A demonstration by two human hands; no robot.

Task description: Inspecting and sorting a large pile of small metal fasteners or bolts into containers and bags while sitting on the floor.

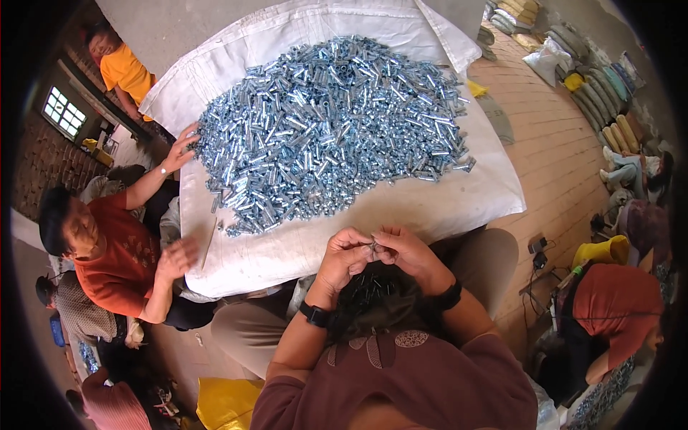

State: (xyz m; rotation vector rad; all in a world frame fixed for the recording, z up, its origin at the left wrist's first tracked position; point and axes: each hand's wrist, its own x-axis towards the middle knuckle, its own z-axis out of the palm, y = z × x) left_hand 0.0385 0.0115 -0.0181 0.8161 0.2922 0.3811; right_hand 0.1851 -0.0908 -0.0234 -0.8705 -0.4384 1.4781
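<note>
Small metal part (373,248) is pinched between left hand (344,256) and right hand (405,251), both grips closed on it, near the table (301,247) edge.

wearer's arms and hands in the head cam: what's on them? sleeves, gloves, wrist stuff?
Both hands are bare, no gloves. The left hand has a black watch-like band on its wrist. The right hand has a wider black wristband. The forearms are uncovered; dark maroon short sleeves end near the elbows, part of a maroon top with pale patterned patches on the chest.
</note>
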